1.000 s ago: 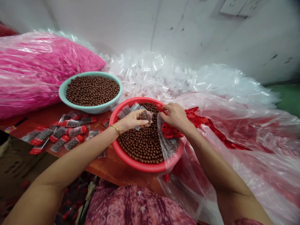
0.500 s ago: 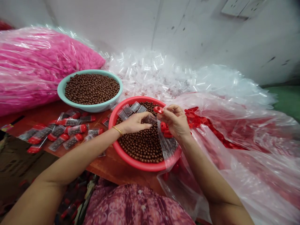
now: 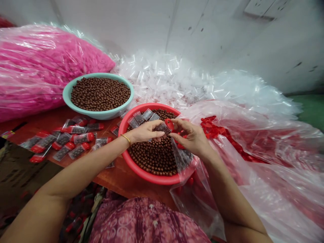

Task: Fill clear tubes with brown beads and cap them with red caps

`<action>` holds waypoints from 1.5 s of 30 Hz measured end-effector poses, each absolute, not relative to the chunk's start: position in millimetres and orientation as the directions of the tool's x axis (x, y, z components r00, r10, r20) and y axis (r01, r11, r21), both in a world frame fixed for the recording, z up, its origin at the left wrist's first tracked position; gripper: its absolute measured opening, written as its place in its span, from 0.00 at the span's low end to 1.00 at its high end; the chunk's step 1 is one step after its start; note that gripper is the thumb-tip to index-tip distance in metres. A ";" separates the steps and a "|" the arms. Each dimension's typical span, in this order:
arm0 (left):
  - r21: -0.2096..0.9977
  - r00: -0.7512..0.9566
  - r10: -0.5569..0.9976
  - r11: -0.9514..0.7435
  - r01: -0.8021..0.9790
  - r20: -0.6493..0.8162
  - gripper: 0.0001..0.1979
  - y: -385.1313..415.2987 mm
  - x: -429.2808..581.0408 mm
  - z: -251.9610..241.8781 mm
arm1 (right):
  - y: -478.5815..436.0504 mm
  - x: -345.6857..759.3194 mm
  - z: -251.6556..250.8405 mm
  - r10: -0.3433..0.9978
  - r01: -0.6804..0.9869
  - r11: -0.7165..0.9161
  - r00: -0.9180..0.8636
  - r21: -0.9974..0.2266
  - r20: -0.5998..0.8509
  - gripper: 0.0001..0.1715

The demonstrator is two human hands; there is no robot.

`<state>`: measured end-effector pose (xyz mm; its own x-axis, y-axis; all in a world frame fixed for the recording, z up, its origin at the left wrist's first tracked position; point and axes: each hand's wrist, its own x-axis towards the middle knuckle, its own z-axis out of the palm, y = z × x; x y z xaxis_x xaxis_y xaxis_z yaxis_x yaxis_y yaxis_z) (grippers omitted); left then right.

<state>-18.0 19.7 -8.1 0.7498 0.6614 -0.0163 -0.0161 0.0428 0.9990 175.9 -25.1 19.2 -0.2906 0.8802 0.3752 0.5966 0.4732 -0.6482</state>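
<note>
Over the red basin [image 3: 144, 179] of brown beads, my left hand [image 3: 146, 131] is closed on a clear plastic box [image 3: 162, 128] with dark beads in it. My right hand [image 3: 188, 133] pinches a red cap [image 3: 169, 124] at the box's right end; whether the cap is seated on it I cannot tell. Several uncapped bead-filled boxes [image 3: 138, 118] lie on the beads [image 3: 152, 155] at the basin's back left. More red caps [image 3: 212, 127] spill from a clear plastic bag [image 3: 235, 111] at the right, whose edge hangs into the basin.
A light-blue basin [image 3: 100, 115] of brown beads stands behind on the left. Several red-capped boxes [image 3: 60, 141] lie on the red tabletop [image 3: 111, 177]. A bag of pink pieces [image 3: 45, 67] bulges at the far left. Clear empty boxes [image 3: 162, 81] are heaped against the wall [image 3: 141, 27].
My right hand has brought the red cap left and slightly down, up to the end of the box. My left hand still holds the box in nearly the same place.
</note>
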 end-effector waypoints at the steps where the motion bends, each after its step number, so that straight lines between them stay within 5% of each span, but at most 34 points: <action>1: 0.999 0.752 0.659 0.039 -0.005 -0.022 0.15 19.4 -18.1 -8.4 | -25.6 173.8 18.5 0.886 0.615 0.461 -0.286 -0.640 0.364 0.19; 6: 1.000 0.735 0.678 0.000 0.019 -0.014 0.13 17.8 -17.0 -7.5 | -24.5 164.8 1.6 0.869 0.645 0.483 -0.265 -0.593 0.419 0.21; 10: 0.991 0.691 0.723 -0.102 0.084 0.015 0.14 17.0 -15.1 -7.3 | -25.2 161.2 -14.2 0.798 0.760 0.519 -0.268 -0.391 0.539 0.26; 16: 0.951 0.628 0.778 -0.188 0.245 -0.008 0.10 12.8 -13.3 -9.8 | -33.9 152.9 -24.3 0.868 0.949 0.293 -0.214 -0.115 0.448 0.26; 23: 0.989 0.660 0.748 -0.023 0.145 -0.079 0.09 10.8 -10.3 -7.9 | -33.7 155.1 -25.3 0.775 0.824 0.511 -0.319 -0.245 0.546 0.30; 33: 0.993 0.649 0.752 0.084 0.078 -0.114 0.14 8.8 -10.5 -8.7 | -41.5 138.2 -37.7 0.844 0.924 0.341 -0.220 -0.172 0.490 0.34; 38: 0.994 0.654 0.751 0.113 0.007 -0.089 0.12 8.2 -9.7 -3.2 | -37.3 144.7 -19.6 0.810 0.835 0.466 -0.270 -0.292 0.521 0.31; 45: 0.980 0.568 0.802 0.107 0.168 -0.185 0.06 -2.3 -8.6 12.5 | -41.4 160.2 4.9 0.862 0.658 0.506 -0.356 -0.558 0.362 0.32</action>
